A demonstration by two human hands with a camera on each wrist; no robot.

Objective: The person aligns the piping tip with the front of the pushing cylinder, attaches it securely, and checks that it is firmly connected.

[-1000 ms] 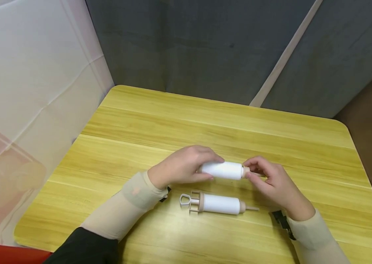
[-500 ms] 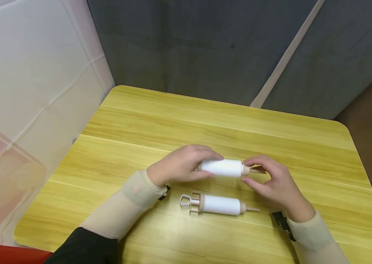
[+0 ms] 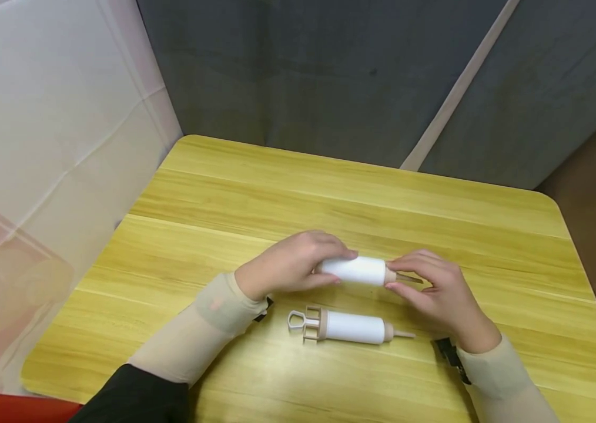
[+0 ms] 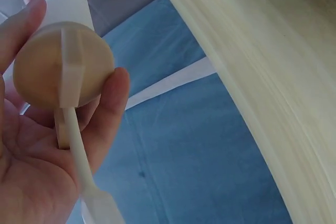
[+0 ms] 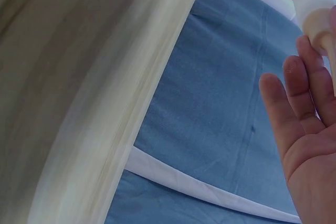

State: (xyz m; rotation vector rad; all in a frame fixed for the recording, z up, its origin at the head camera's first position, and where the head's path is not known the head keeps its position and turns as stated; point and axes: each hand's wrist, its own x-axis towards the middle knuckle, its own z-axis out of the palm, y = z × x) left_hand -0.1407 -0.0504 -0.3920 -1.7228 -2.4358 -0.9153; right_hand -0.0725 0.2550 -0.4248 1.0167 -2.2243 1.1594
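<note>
My left hand (image 3: 298,264) grips the white barrel of a large plastic syringe (image 3: 356,270), thumb on the near side and fingers on the far side. In the left wrist view its beige rear end (image 4: 39,72) sits within my fingers, and the pale plunger rod (image 4: 80,156) sticks out of it. At the front, thumb and index finger of my right hand (image 3: 443,288) pinch the beige nozzle cap (image 3: 390,276), whose thin tip points right. The other right fingers (image 5: 299,90) extend loosely in the right wrist view. The held syringe's plunger handle is hidden in the head view.
A matching second syringe (image 3: 355,327) lies on the wood-grain table (image 3: 224,182), nearer to me, with its looped handle (image 3: 296,320) to the left. Grey cloth (image 3: 303,76) hangs behind the table's far edge, and pale cloth (image 3: 54,147) along the left.
My right thumb and index finger spread off the nozzle cap half a second ago and now pinch it again. The left hand keeps its grip on the barrel. The second syringe stays put.
</note>
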